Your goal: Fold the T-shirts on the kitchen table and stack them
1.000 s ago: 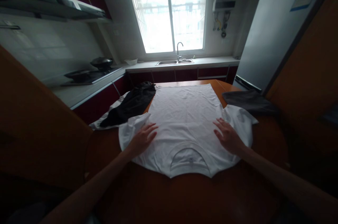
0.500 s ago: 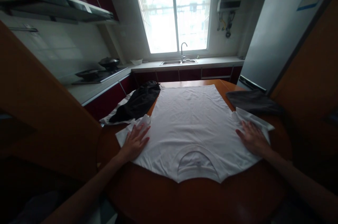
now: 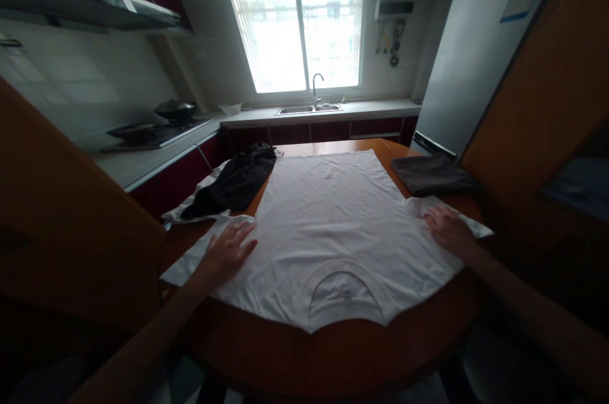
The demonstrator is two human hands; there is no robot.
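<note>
Your hands have slid outward: left hand (image 3: 227, 250) and right hand (image 3: 447, 227) lie flat, gripping nothing, on opposite sleeves of the white T-shirt (image 3: 333, 226), collar nearest you.

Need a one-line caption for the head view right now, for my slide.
Left hand and right hand lie flat on the sleeves of a white T-shirt spread on a round wooden table.
</note>
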